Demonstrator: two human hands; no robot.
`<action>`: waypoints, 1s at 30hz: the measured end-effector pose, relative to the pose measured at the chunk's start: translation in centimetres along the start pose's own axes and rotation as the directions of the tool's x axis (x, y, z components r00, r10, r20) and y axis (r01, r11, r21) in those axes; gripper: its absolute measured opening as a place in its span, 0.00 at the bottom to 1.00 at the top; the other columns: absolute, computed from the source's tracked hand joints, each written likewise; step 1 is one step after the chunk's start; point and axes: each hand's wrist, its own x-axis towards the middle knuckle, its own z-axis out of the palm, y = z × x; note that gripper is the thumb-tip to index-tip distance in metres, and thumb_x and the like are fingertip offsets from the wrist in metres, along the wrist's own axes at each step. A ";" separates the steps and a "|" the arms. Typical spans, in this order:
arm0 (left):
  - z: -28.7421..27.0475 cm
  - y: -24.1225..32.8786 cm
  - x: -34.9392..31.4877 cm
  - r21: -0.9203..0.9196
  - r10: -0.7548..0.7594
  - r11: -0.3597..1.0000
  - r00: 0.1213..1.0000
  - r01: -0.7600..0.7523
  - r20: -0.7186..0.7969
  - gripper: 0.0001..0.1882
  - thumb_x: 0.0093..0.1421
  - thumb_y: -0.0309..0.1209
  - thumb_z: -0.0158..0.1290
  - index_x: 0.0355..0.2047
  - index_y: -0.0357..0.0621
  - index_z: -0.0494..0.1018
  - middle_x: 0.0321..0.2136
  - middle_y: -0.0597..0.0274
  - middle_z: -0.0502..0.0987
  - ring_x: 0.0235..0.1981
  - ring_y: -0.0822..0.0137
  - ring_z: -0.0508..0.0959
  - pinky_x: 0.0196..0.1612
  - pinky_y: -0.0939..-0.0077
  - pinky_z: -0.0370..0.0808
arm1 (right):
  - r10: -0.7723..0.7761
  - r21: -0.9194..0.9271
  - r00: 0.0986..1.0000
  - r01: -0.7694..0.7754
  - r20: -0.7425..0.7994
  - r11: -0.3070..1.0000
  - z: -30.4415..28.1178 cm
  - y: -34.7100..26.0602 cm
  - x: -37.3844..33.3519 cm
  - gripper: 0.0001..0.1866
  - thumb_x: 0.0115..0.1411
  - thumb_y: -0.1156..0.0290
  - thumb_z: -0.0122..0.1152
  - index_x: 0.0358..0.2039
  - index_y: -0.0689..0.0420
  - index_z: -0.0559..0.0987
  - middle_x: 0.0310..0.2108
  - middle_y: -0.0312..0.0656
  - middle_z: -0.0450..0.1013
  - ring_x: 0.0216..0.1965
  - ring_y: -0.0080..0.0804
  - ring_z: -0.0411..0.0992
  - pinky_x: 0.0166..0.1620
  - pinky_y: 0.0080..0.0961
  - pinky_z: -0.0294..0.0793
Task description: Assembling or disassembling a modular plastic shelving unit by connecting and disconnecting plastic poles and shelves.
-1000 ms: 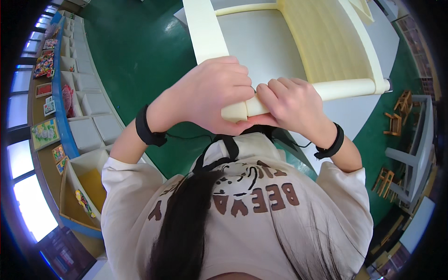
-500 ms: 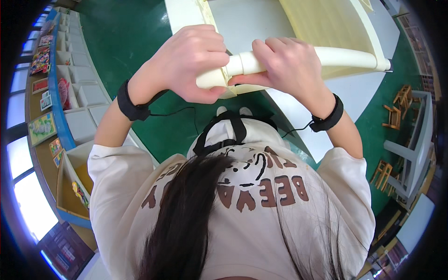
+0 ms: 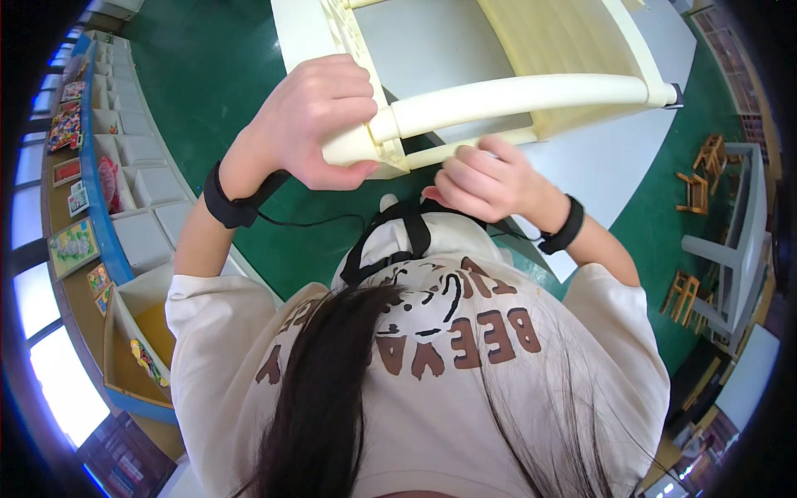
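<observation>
A cream plastic frame (image 3: 390, 129) stands before me, with a thick curved bar (image 3: 515, 98) along its near top and a thinner rail (image 3: 506, 143) below. Its left end post is in the grip of my left hand (image 3: 320, 124), fingers over the top and thumb along the near side. My right hand (image 3: 486, 183) is closed, just under and in front of the thinner rail, away from the curved bar. Its inner side faces away, so whatever its fingers may hold is hidden. Both wrists wear black bands with a thin cable.
White panels (image 3: 618, 158) extend to the right of and beneath the frame, over a green floor (image 3: 216, 75). Along the left runs a long shelf with white bins (image 3: 141, 236) and toys on top. Small wooden chairs (image 3: 693, 191) stand beside a grey table (image 3: 735, 249) at right.
My right hand has come off the curved bar and moved down toward me. The frame has shifted slightly left in view, with my left hand still on its post.
</observation>
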 end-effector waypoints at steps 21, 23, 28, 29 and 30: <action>-0.5 0.4 0.4 -0.037 0.001 0.999 0.999 -0.002 -0.032 0.15 0.24 0.30 0.54 0.15 0.38 0.64 0.14 0.58 0.61 0.15 0.58 0.62 0.19 0.71 0.60 | 0.049 0.279 0.304 -0.918 0.952 0.282 18.3 0.5 -11.0 0.28 0.43 0.46 0.56 0.23 0.64 0.74 0.18 0.44 0.70 0.19 0.34 0.69 0.24 0.26 0.68; -0.5 0.4 0.4 -0.039 0.005 0.999 0.999 -0.007 -0.039 0.15 0.24 0.30 0.54 0.15 0.38 0.64 0.14 0.58 0.61 0.15 0.58 0.62 0.19 0.71 0.60 | 0.175 0.335 0.435 -0.846 0.883 0.415 19.2 -0.5 -12.5 0.28 0.42 0.45 0.56 0.22 0.64 0.75 0.18 0.46 0.70 0.21 0.37 0.70 0.25 0.29 0.69; -0.3 0.7 0.3 -0.034 -0.017 0.999 0.999 0.015 -0.044 0.15 0.22 0.29 0.54 0.15 0.38 0.64 0.13 0.58 0.61 0.15 0.58 0.61 0.19 0.72 0.59 | 0.297 0.321 0.569 -0.741 0.767 0.590 19.7 -1.4 -13.8 0.30 0.41 0.42 0.55 0.21 0.62 0.75 0.23 0.50 0.71 0.27 0.46 0.71 0.32 0.36 0.69; -0.3 0.8 0.2 -0.034 -0.020 0.999 0.999 0.018 -0.045 0.15 0.22 0.29 0.54 0.15 0.38 0.64 0.13 0.58 0.61 0.15 0.58 0.61 0.19 0.72 0.59 | 0.304 0.316 0.573 -0.737 0.761 0.597 19.8 -1.5 -13.9 0.30 0.41 0.42 0.55 0.21 0.62 0.75 0.23 0.50 0.71 0.28 0.47 0.70 0.33 0.37 0.69; -0.4 0.9 0.0 -0.026 -0.035 0.999 0.999 0.035 -0.031 0.15 0.22 0.29 0.53 0.14 0.38 0.64 0.13 0.59 0.61 0.15 0.58 0.61 0.18 0.72 0.58 | 0.307 0.315 0.574 -0.737 0.759 0.597 19.7 -1.5 -13.8 0.30 0.41 0.42 0.54 0.21 0.62 0.75 0.23 0.50 0.71 0.28 0.47 0.70 0.33 0.37 0.69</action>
